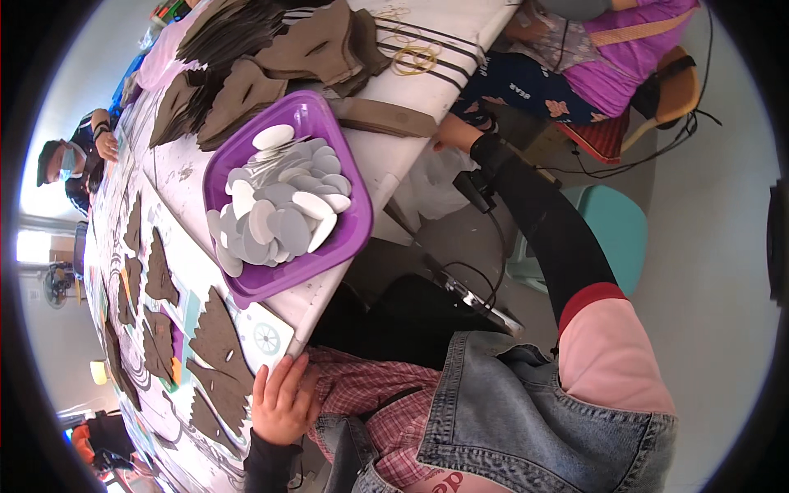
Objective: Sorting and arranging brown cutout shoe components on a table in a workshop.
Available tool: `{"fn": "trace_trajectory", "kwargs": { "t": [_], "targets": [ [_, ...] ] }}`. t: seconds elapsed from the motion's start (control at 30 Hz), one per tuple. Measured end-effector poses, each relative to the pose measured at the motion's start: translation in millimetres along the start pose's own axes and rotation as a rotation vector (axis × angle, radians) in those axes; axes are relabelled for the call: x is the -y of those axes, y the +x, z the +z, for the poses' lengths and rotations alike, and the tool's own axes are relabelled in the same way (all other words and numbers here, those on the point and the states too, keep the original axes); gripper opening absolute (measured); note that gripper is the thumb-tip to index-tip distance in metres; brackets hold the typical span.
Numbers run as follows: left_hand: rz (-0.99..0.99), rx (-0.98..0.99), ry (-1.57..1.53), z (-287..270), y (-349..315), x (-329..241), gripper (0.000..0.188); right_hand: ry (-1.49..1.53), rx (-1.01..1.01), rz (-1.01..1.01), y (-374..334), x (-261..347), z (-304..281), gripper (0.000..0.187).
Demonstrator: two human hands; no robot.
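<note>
My left hand (283, 401) rests at the table's near edge, fingers stretched out over the corner of a white printed sheet (265, 330). It holds nothing that I can see. My right arm reaches far out in its black sleeve. My right hand (454, 135) is beside the table edge, close to the end of a brown strip (390, 117); its fingers are mostly hidden. Between the hands stands a purple plastic basket (357, 234), filled with grey and white oval pieces (279, 197). Flat dark brown cut-outs with jagged edges (215, 333) lie left of my left hand.
Stacks of brown cut-outs (308, 49) and yellow rubber bands (415, 59) lie beyond the basket. A clear plastic bag (434, 182), cables and a teal stool (604, 230) are beside the table. One person in purple (588, 74) sits nearby; another person (74, 168) is across the table.
</note>
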State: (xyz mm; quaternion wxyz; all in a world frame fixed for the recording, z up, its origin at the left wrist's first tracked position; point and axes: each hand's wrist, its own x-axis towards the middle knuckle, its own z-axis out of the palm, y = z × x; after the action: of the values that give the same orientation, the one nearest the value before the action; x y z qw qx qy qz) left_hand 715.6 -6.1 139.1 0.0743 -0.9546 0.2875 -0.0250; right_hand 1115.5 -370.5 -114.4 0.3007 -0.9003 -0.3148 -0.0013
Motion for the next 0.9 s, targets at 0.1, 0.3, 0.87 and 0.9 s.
{"fn": "trace_trajectory", "kwargs": {
  "t": [0.1,0.3,0.87,0.9],
  "targets": [
    [-0.041,0.081,0.04,-5.8,-6.5,3.6,0.034,0.534,-0.043,0.219,21.1,74.7,-22.8,0.038],
    [0.0,0.112,-0.008,-5.3,4.2,7.7,0.035,0.395,0.027,0.182,-17.1,53.4,7.8,0.038],
    [0.077,0.086,-0.276,-0.8,7.4,17.5,0.035,-0.016,0.064,-0.014,-97.0,-103.0,45.8,0.04],
    [0.013,0.076,-0.254,-3.1,5.6,18.3,0.035,-0.036,0.067,-0.063,-56.1,-75.3,46.4,0.04]
  ]
}}
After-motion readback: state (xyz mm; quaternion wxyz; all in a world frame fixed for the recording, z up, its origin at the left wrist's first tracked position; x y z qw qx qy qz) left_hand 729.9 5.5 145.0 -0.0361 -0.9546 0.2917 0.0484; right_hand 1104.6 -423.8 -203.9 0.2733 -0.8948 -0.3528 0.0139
